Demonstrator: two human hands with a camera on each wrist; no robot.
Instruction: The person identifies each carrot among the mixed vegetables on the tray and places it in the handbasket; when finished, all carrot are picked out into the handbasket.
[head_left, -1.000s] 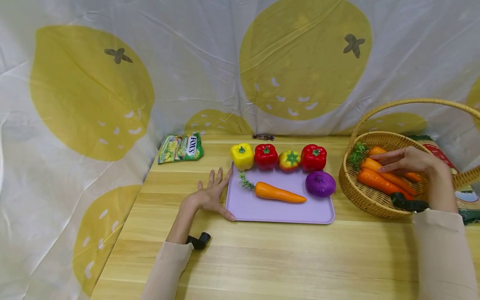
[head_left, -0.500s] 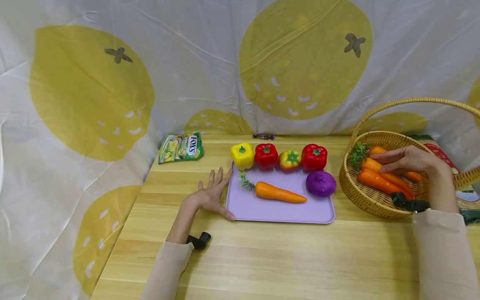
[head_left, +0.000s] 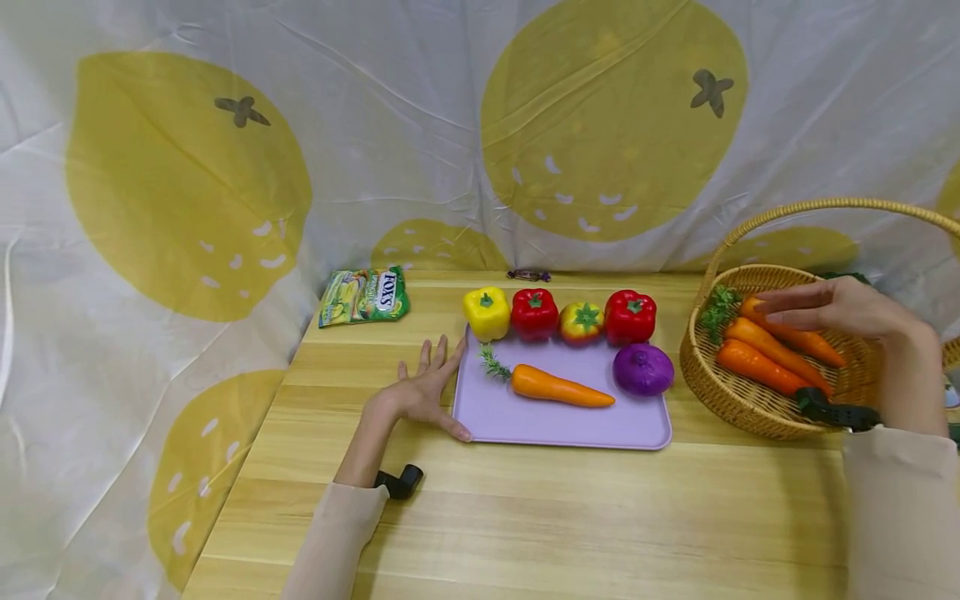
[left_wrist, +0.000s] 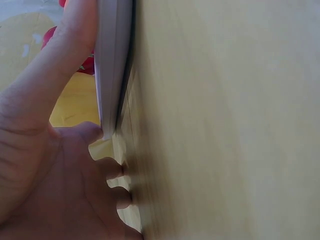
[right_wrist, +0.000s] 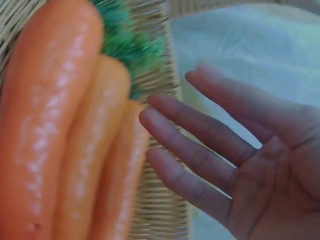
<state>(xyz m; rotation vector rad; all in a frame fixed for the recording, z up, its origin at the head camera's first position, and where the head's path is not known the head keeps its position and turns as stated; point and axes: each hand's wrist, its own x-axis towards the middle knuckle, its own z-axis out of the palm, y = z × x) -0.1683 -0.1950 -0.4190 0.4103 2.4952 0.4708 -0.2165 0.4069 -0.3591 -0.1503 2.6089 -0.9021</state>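
My left hand [head_left: 423, 396] rests with spread fingers at the left edge of a lilac tray [head_left: 540, 429]. Its thumb touches the near left corner, and the left wrist view shows the tray's side [left_wrist: 112, 60] against the hand. An orange carrot [head_left: 558, 386] with a green top lies across the tray. Over a wicker basket [head_left: 738, 407] at the right, my right hand [head_left: 847, 308] hovers with extended fingers and nothing in its grasp. Three carrots [head_left: 772, 354] lie side by side in the basket, their green tops to the left. The right wrist view shows the fingertips [right_wrist: 162, 160] beside the rearmost carrot [right_wrist: 122, 185].
Along the tray's back edge stand a yellow pepper [head_left: 487, 315], a red pepper [head_left: 535, 315], a yellow-red fruit [head_left: 582, 323] and another red pepper [head_left: 631, 318]. A purple onion [head_left: 643, 370] sits at the right. Behind are a Fox's sweets bag [head_left: 365, 297] and a wrapped candy [head_left: 528, 275]. The basket's handle [head_left: 825, 204] arches up.
My right hand has let go of the carrots, its fingers straightening as it moved up and to the right. More of the rearmost carrot now shows. My left hand has stayed at the tray.
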